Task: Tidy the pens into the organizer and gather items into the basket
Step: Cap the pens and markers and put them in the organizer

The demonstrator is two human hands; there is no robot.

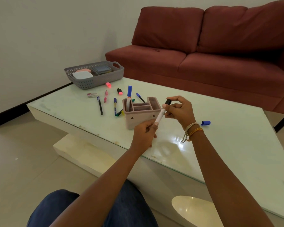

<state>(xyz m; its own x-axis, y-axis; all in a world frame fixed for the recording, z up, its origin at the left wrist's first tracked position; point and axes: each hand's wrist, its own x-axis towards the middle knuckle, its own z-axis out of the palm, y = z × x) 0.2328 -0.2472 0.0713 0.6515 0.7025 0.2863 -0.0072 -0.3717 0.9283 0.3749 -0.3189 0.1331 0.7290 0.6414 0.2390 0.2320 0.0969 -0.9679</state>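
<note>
- At frame centre, the left hand (145,134) grips the lower end of a white marker (161,114), fingers curled round its barrel.
- The right hand (180,110) pinches the marker's black cap (167,101) between thumb and fingers; the cap sits at the marker's upper end, and whether it is fully seated I cannot tell.
- The marker is held tilted, just in front of the pink organizer (140,112) at mid-frame.
- One blue-capped marker (129,97) stands upright in the organizer's left compartment.
- Left of the organizer, pens lie loose on the table (220,153): a black pen (100,105), a pink pen (106,96), a blue pen (115,106) and a green one (121,110) partly behind the organizer.
- Another blue-capped pen (140,97) lies just behind the organizer.
- A black-and-pink highlighter (119,91) and a pink highlighter (108,84) lie nearer the basket.
- A small eraser-like packet (91,95) lies left of the pens.
- A loose blue cap (206,123) lies at right of centre, well apart from the rest.
- The grey basket (105,77) sits in the upper left, at the table's far corner, holding lidded boxes (82,74).
- A red sofa (211,46) fills the upper right.
</note>
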